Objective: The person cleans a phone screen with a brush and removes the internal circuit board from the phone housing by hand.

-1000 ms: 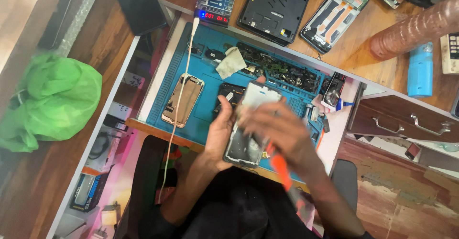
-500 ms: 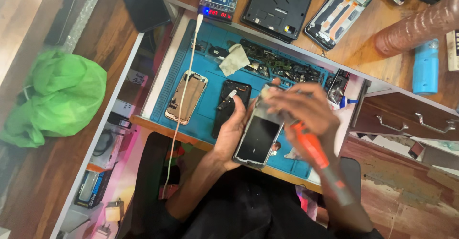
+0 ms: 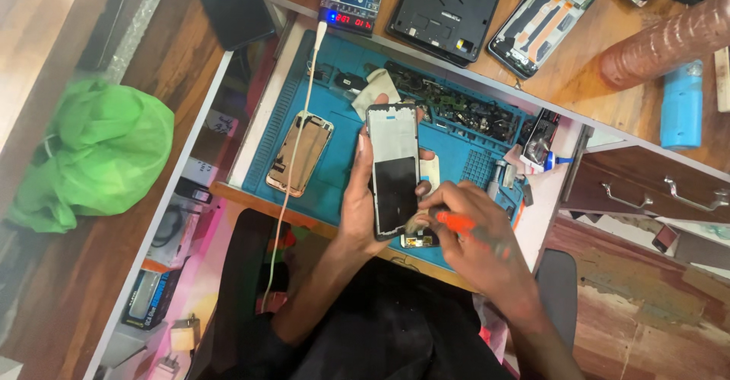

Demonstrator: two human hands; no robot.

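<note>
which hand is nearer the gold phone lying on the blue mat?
Left. The left hand, holding the opened phone, sits just right of the gold phone; the right hand, with the orange tool, is farther right.

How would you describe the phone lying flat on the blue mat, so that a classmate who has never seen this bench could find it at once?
Start at the blue work mat in the white-edged bench. Left of the left hand, which holds a dark open phone frame, a phone lies alone on the mat. Its shiny gold-silver back and the white cable crossing it set it apart.

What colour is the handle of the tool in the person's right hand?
Bright orange-red: the tool handle in the right hand, seen in the head view.
</note>
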